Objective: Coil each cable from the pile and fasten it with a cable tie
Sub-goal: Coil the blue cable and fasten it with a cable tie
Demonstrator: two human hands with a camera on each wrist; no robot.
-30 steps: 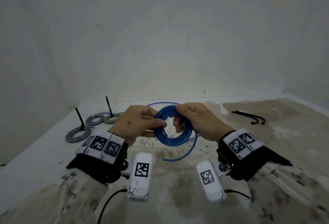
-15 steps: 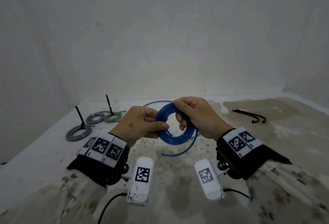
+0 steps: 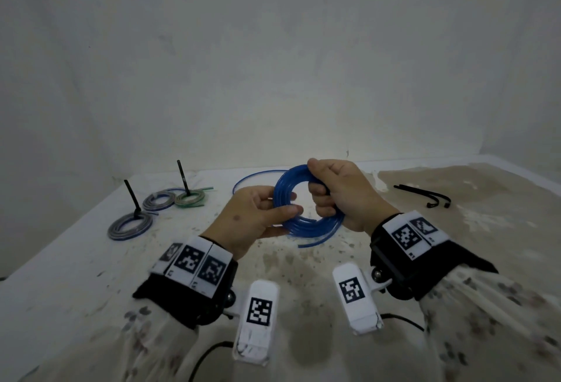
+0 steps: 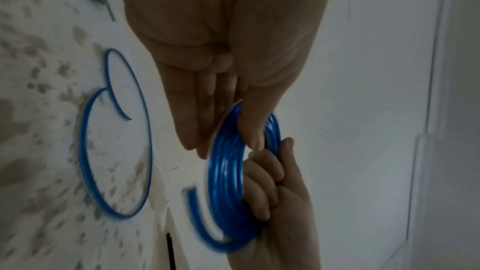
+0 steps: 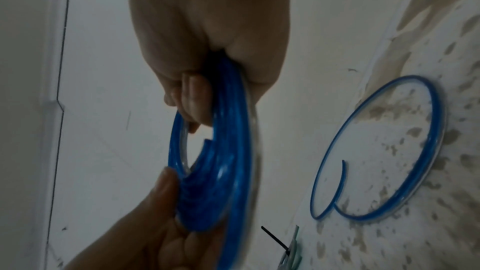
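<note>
A blue cable coil point(image 3: 306, 224) of several turns is held above the table between both hands. My left hand point(image 3: 258, 217) pinches its left side with thumb over fingers; in the left wrist view the thumb presses the blue coil point(image 4: 228, 163). My right hand point(image 3: 337, 190) grips the coil's top and right side, fingers curled through the ring, as the right wrist view shows on the blue coil point(image 5: 228, 151). A loose end point(image 3: 318, 239) hangs below. A loose blue cable loop point(image 4: 114, 134) lies on the table behind, also visible as the blue loop point(image 5: 379, 151).
Three coiled cables fastened with black ties lie at the left: a grey one point(image 3: 130, 225), a grey-blue one point(image 3: 159, 201) and a green one point(image 3: 189, 198). Spare black cable ties point(image 3: 425, 196) lie at the right on the stained white table point(image 3: 303, 266), against a white wall.
The coil has been turned and lifted slightly. My right hand moved up over the coil's top while my left hand kept its pinch on the left side. The hanging end got shorter.
</note>
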